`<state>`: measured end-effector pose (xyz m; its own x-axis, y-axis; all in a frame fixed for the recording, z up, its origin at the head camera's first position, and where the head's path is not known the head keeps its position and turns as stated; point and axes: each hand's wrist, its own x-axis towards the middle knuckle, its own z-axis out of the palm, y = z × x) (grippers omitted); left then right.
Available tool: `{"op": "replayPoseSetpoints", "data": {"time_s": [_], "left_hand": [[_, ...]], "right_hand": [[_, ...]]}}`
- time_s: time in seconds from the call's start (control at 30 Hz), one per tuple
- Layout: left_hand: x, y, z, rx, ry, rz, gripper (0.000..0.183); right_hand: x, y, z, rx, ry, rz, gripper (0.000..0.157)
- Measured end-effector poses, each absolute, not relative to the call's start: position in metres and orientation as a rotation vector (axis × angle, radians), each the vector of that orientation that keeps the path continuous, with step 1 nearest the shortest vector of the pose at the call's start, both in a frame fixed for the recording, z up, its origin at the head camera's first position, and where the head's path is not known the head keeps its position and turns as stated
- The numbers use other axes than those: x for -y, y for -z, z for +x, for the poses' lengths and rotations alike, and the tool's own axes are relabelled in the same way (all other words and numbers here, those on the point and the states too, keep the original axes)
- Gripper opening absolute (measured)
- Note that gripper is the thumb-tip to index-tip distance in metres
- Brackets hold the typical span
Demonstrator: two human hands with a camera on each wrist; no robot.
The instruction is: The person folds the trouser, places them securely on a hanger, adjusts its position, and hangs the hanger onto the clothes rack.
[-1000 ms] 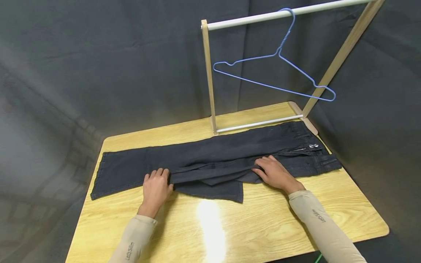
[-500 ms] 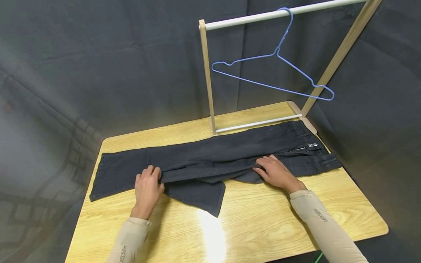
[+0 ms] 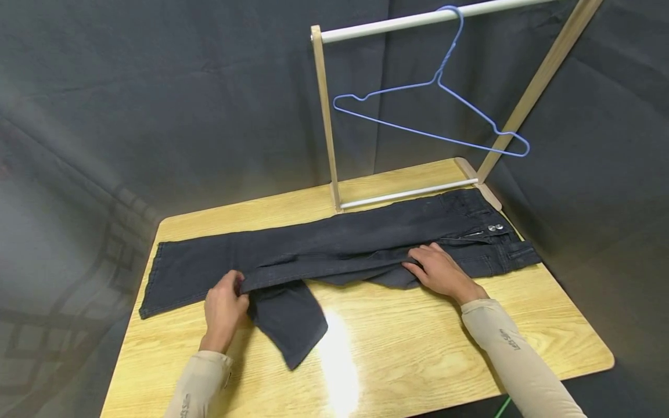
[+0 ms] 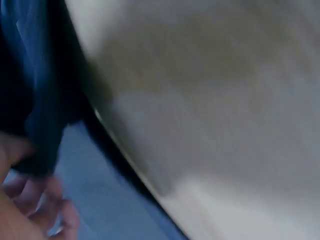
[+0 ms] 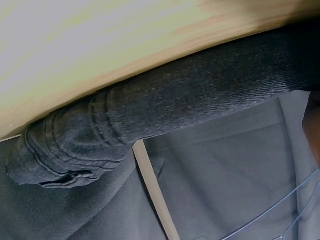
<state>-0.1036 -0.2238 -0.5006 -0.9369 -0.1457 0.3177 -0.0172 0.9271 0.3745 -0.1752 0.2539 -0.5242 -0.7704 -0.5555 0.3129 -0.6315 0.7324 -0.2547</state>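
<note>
Dark jeans (image 3: 334,235) lie lengthwise on the wooden table (image 3: 397,360), waistband and buttons at the right. My left hand (image 3: 223,307) pinches the near leg's folded edge, which is lifted a little; the leg's lower end (image 3: 290,325) hangs toward the front and lies on the tabletop. Blurred dark cloth (image 4: 45,75) shows between thumb and fingers in the left wrist view. With thumb and fingers my right hand (image 3: 439,271) grips the near leg below the fly. The right wrist view has the jeans' waist part (image 5: 150,107) and a sliver of the hand at its right edge.
A blue wire hanger (image 3: 436,81) hangs from the white rail (image 3: 387,27) of a wood-framed rack at the back of the table. The rack's lower bar (image 3: 410,194) runs just behind the jeans. Grey cloth (image 3: 225,116) encloses the back and sides.
My left hand has moved left and slightly toward me, drawing the leg's folded edge along. The leg's lower end has swung left and forward. My right hand keeps its place and grip.
</note>
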Motion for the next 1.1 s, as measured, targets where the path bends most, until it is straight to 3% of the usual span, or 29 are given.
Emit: {"op": "replayPoseSetpoints", "data": {"time_s": [0.13, 0.33, 0.4, 0.6, 0.97, 1.1], "left_hand": [[0.238, 0.496, -0.103, 2.717, 0.467, 0.188, 0.016], [0.262, 0.494, -0.094, 3.308, 0.632, 0.254, 0.073], [0.268, 0.492, -0.091, 3.373, 0.703, 0.192, 0.081], [0.288, 0.48, -0.086, 3.098, 0.488, 0.091, 0.022], [0.325, 0.465, -0.084, 2.737, 0.264, 0.028, 0.028], [0.342, 0.456, -0.078, 2.516, 0.2, 0.0, 0.021]], "right_hand": [[-0.257, 0.524, -0.175, 2.711, -0.509, 0.938, 0.014], [-0.257, 0.525, -0.175, 2.735, -0.49, 0.936, 0.012], [-0.257, 0.525, -0.174, 2.738, -0.491, 0.928, 0.012], [-0.259, 0.523, -0.173, 2.725, -0.499, 0.927, 0.014], [-0.261, 0.521, -0.17, 2.697, -0.599, 0.908, 0.014], [-0.265, 0.518, -0.17, 2.645, -0.69, 0.896, 0.012]]}}
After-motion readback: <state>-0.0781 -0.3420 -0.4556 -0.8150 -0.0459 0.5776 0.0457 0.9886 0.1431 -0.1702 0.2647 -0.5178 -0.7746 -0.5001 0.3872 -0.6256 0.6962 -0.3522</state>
